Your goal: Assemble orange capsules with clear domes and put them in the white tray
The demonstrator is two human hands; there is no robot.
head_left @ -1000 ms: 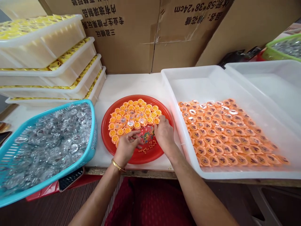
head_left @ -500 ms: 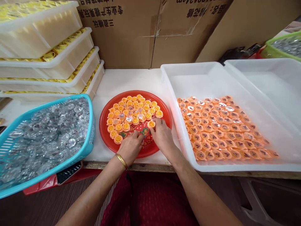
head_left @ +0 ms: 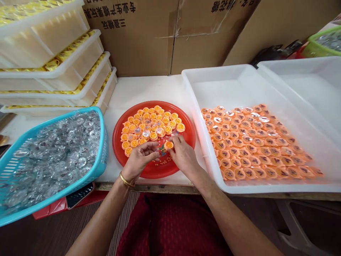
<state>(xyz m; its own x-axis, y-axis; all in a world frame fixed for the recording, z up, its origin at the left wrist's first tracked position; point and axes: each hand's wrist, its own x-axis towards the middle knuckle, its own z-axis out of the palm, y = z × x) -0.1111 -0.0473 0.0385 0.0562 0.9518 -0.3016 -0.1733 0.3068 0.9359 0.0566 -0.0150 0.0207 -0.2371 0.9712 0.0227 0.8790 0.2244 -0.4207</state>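
Note:
My right hand pinches a small orange toy cup with yellow-orange bits inside, just above the red round tray. Facing it is my left hand, with a gold bangle on its wrist. Its thumb and fingers are closed together near the cup, and whatever they hold is too small or clear to make out. Several more filled orange cups crowd the far and left part of the tray. A few have clear pieces lying on top. Loose small bits are scattered on the tray's patterned bottom.
Left of the tray stands a blue basket heaped with clear plastic pieces. Behind it rise stacked white trays of yellow items. At right, a white bin holds rows of orange cups with clear, printed tops. Cardboard boxes line the back.
My left hand has risen off the tray and turned, so its thumb shows. My right hand has brought the orange cup slightly left and nearer to me.

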